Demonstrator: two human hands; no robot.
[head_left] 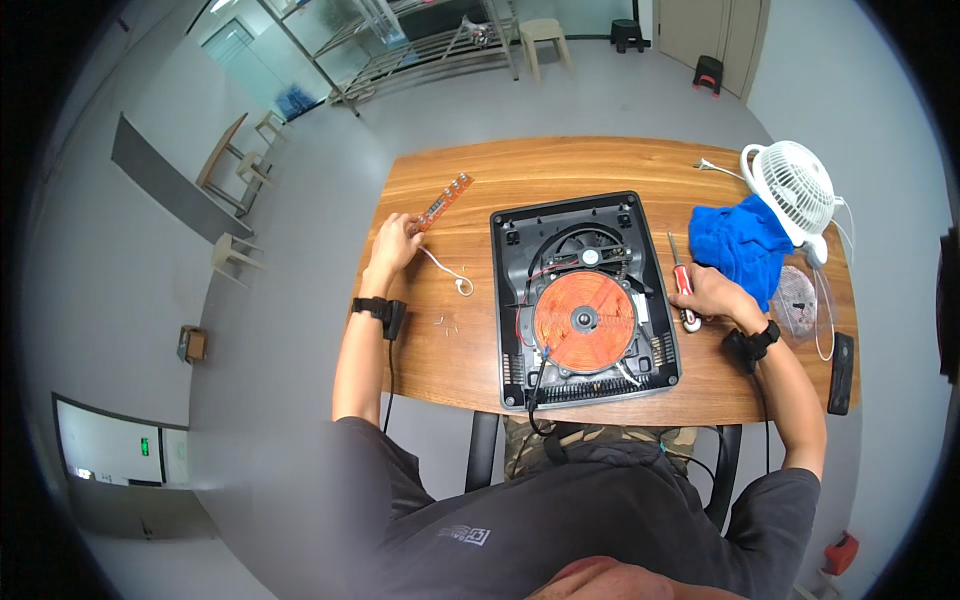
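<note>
Two forearms (361, 362) spread apart: left hand (396, 242) pinches circuit board (441, 204), right hand (716, 295) grasps screwdriver (682, 276).

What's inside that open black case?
In the case: an orange coil, a round fan partly behind it, and thin wiring. Whatever lies under the coil is covered, so I can't tell.

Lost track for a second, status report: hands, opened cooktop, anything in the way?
Left hand holding orange circuit board; right hand at red-handled screwdriver. Induction cooktop open, coil exposed. Small loose pieces, probably screws, left of it.
</note>
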